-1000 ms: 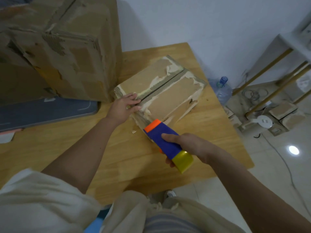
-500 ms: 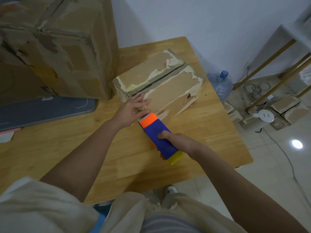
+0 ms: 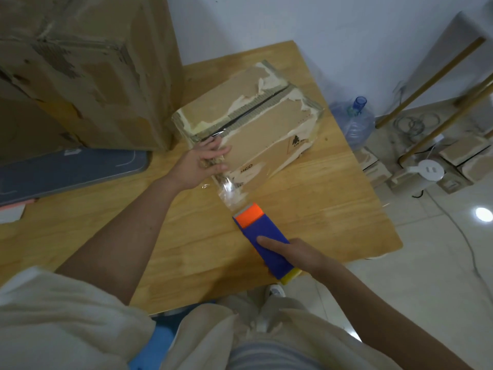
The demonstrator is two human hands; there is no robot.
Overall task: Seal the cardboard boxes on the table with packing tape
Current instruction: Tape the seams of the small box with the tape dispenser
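A small worn cardboard box [image 3: 256, 124] lies on the wooden table [image 3: 333, 204], its top flaps meeting along a dark seam. My left hand [image 3: 205, 161] presses flat on the box's near corner, pinning the end of a clear strip of tape [image 3: 230, 190]. The strip stretches from the box down to a blue tape dispenser [image 3: 264, 241] with an orange front and a yellow end. My right hand [image 3: 296, 255] grips the dispenser, forefinger laid along its top, a little in front of the box.
A large battered cardboard box [image 3: 80, 70] stands at the back left on a dark grey mat [image 3: 69, 169]. Beyond the table's right edge are a water bottle [image 3: 354, 121], a wooden-legged rack [image 3: 437, 84], cables and a white round device [image 3: 429, 170] on the tiled floor.
My right hand has pulled the dispenser back from the box toward me, drawing out a clear strip of tape. My left hand has slid to the box's near corner, holding the tape end.
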